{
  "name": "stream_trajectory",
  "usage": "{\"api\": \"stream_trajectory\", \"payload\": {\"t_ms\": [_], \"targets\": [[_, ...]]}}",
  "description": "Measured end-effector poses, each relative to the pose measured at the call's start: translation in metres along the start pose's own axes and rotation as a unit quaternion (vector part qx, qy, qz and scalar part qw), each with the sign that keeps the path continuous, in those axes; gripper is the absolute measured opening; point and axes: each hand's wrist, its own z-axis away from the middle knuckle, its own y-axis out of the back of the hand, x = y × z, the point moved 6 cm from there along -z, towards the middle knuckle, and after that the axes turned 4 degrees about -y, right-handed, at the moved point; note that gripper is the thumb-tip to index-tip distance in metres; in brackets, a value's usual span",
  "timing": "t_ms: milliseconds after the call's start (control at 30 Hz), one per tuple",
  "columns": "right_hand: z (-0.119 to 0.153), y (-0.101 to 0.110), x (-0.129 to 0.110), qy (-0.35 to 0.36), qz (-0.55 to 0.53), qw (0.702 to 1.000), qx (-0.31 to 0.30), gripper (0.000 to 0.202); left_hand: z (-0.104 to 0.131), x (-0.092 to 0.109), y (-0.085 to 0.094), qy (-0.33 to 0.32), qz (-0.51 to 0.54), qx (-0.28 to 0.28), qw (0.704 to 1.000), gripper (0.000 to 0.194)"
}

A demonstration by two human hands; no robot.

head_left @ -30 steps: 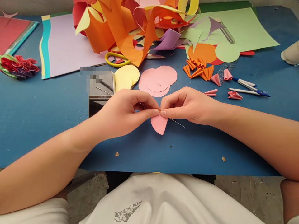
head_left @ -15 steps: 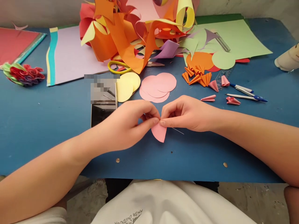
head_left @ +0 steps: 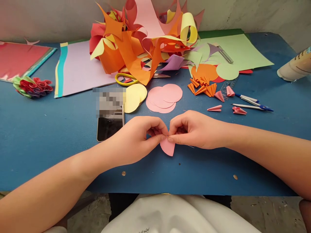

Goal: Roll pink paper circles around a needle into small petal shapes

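Observation:
Thumb and fingers of my left hand (head_left: 143,139) pinch a small wedge of folded pink paper (head_left: 168,148) at its upper left. From the other side my right hand (head_left: 194,131) grips the same paper near its upper tip, so both sets of fingertips meet there. The wedge's curved edge hangs down between them. Just beyond the hands lies a fanned stack of pink paper circles (head_left: 164,98), beside yellow paper circles (head_left: 134,98). To the right are rolled pink paper pieces (head_left: 239,110) and several orange paper cones (head_left: 205,86).
A phone (head_left: 110,127) lies by my left forearm. Farther back are yellow-handled scissors (head_left: 126,79), a heap of paper offcuts (head_left: 131,48) and a rolled-paper flower cluster (head_left: 34,86). A compass (head_left: 255,106) lies right, with a bottle (head_left: 295,66) at the far right.
The whole view has shifted, so the table sits lower in the picture. Both hands keep their pinch on the pink paper, with little other visible change.

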Motion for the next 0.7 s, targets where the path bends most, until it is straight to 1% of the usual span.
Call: {"api": "stream_trajectory", "payload": {"t_ms": [100, 200, 267, 400, 500, 600, 700], "targets": [[0.002, 0.000, -0.002, -0.010, 0.012, 1.000, -0.001, 0.014, 0.000, -0.005, -0.003, 0.031, 0.045, 0.001, 0.998, 0.009], [0.002, 0.000, -0.001, -0.013, 0.001, 1.000, -0.003, 0.014, -0.001, -0.008, -0.005, 0.042, 0.068, 0.006, 0.997, 0.005], [0.001, 0.000, -0.001, -0.007, 0.001, 1.000, -0.002, 0.015, -0.001, -0.008, -0.005, 0.033, 0.064, 0.005, 0.997, 0.005], [0.002, 0.000, -0.002, -0.007, 0.032, 0.999, -0.006, 0.017, -0.001, -0.005, -0.008, 0.032, 0.042, -0.018, 0.998, 0.007], [0.006, -0.001, -0.003, -0.033, 0.035, 0.998, -0.027, 0.016, 0.001, -0.003, -0.010, 0.042, 0.045, -0.020, 0.998, 0.008], [0.009, -0.003, -0.004, -0.070, 0.010, 0.996, -0.058, 0.013, 0.003, -0.003, -0.012, 0.056, 0.054, -0.018, 0.997, 0.007], [0.009, -0.003, -0.002, -0.090, -0.008, 0.993, -0.069, 0.010, 0.004, -0.003, -0.012, 0.051, 0.070, -0.002, 0.996, 0.007]]}}
